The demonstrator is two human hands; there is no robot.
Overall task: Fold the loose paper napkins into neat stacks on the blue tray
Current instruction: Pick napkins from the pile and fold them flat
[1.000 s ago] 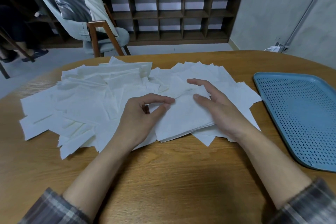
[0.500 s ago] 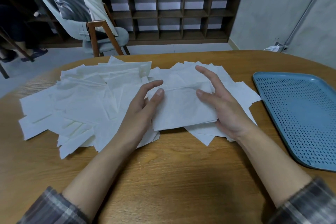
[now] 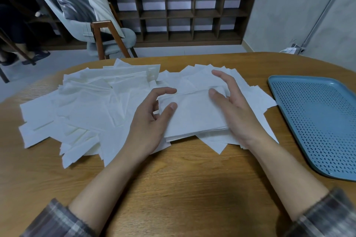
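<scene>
Barely any progress is shown: nothing is held by the tray [image 3: 317,121] at the right of the table [image 3: 173,188], and no finished stack is seen on it. One napkin [image 3: 194,113] is being folded on top of the pile [image 3: 81,106], near the table's middle and well apart from the tray. It is doubled over, with a crease along its far edge. Thin layers are visible at its near edge, so several sheets may be folded together; that cannot be told. The left hand [image 3: 150,121] is curled at the napkin's left edge, thumb laid on top, and the edge seems to be pinched between thumb and fingers. The right hand [image 3: 238,113] is held spread, fingers nearly straight, its thumb pressed on the far right corner. Judged from this, only a first fold is being set. Nearly everything is left: the pile, scattered loosely across the table, has to be folded, stacked and carried to the tray.
</scene>
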